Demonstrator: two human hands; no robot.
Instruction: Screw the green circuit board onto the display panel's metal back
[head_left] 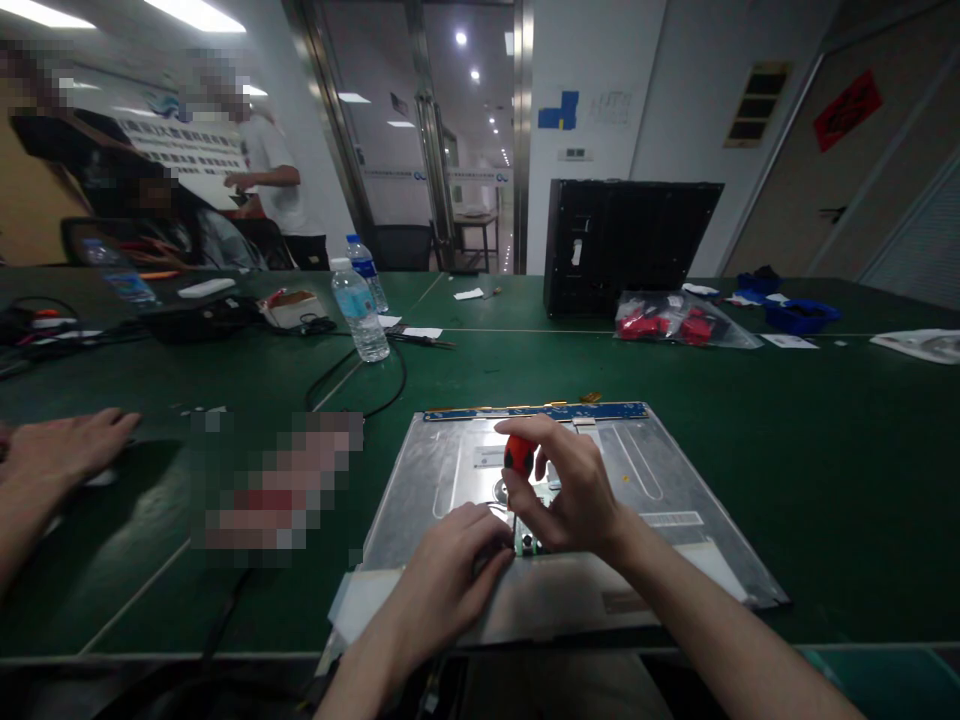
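Note:
My right hand point(574, 480) grips the red-and-black handle of a screwdriver point(519, 455) between thumb and fingers. The screwdriver stands nearly upright, its thin shaft pointing down at a small green circuit board point(529, 542). That board sits on the back of a flat silver display panel point(405, 500), which lies on the table. Beside the shaft's lower end, my left hand point(457, 560) has its thumb and fingers closed together at the board's left edge; what they pinch, if anything, is hidden. A blue circuit strip point(525, 412) runs along the panel's far edge.
Two water bottles point(361, 310) and cables stand or lie beyond the panel to the left. At the back right are a black monitor-like case point(626, 245), a plastic bag with red items point(675, 322) and a blue tray point(801, 317). Another person's hand point(71, 445) rests at left.

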